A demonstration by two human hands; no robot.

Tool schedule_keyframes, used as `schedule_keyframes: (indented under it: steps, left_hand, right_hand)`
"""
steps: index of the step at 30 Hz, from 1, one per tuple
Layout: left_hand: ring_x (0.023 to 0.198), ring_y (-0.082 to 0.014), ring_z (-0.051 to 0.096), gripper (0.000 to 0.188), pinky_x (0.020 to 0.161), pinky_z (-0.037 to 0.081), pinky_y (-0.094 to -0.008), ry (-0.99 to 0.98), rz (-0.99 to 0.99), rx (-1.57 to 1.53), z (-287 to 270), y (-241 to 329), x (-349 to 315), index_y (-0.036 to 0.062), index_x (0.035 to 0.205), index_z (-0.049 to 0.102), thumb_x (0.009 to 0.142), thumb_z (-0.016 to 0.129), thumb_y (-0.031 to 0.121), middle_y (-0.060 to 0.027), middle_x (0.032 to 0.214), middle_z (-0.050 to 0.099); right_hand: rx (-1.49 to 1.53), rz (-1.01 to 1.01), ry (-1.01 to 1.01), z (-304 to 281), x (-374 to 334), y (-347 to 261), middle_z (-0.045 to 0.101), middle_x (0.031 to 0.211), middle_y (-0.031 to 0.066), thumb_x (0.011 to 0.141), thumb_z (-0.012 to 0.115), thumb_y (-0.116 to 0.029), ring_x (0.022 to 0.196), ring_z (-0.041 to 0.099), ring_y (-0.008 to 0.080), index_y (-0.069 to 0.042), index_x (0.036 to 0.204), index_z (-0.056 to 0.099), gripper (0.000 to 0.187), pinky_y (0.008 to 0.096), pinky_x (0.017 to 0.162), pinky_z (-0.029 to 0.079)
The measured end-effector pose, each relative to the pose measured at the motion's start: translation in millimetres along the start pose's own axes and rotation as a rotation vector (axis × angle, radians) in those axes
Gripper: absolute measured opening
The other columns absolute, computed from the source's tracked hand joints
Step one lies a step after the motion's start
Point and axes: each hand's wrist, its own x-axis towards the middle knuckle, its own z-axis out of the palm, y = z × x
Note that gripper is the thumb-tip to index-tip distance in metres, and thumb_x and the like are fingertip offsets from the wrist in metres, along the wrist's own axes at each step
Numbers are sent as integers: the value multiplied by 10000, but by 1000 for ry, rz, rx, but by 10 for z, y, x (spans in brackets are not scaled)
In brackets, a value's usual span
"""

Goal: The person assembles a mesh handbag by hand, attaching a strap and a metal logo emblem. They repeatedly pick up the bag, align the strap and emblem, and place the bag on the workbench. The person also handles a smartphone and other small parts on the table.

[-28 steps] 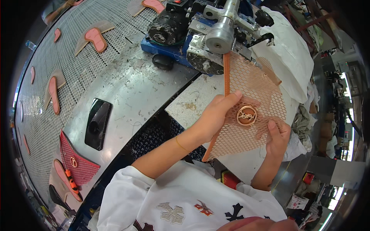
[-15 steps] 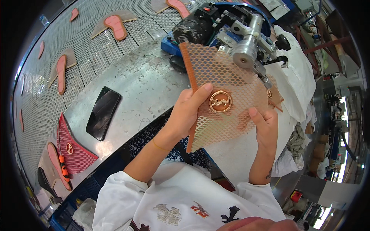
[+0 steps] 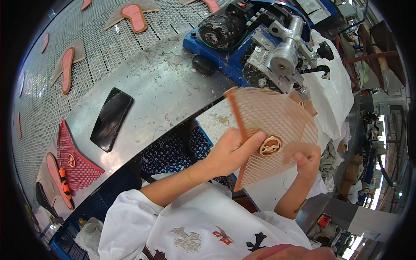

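Note:
A tan mesh shoe upper piece with a brown edge strip is stretched between my two hands in front of the machine. My left hand pinches it at the strip side, thumb lying on top beside a round gold emblem. My right hand is closed on the opposite side of the mesh, its fingers partly behind the material. Motion blurs the piece somewhat. Past its far edge, a second tan piece with a gold emblem lies on the white surface near the machine.
A blue-based machine with a metal roller stands beyond my hands. On the metal table lie a black phone, a red mesh piece and an orange-black screwdriver. Pink insoles rest on the mesh conveyor.
Both hands have brought the tan mesh piece down and slightly right, nearer to me and away from the machine. The piece is tilted more now.

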Motion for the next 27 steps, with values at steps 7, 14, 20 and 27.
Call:
schedule_keyframes:
  steps: [7,14,20,27]
  left_hand:
    - [813,-79,600,549,738,489,-255,-133,-266,49,199,2,424,-51,973,704,1076,463,431,-38,873,696]
    - [588,-67,467,575,538,379,-283,-4,-200,-76,217,-8,560,-1,720,649,1041,497,451,-3,613,548]
    - [900,-143,697,498,826,561,-301,56,-170,-167,-167,172,475,-75,1099,683,1047,539,398,-116,994,731]
    - [800,-76,628,495,748,515,-264,260,-15,-5,-499,299,121,-61,999,709,1077,489,377,-51,879,708]
  right_hand:
    - [80,81,193,-41,-476,-3,730,784,141,849,790,-224,680,674,197,100,937,720,343,294,608,501]
    - [106,46,130,-34,-323,4,728,803,157,867,770,-209,685,678,203,114,938,718,334,312,615,520]
    - [53,84,66,157,108,-47,733,830,138,888,745,-197,696,672,193,100,911,735,298,305,643,514]
    - [7,73,-26,363,588,-146,726,801,83,936,701,-171,731,659,138,70,879,742,251,257,657,480]
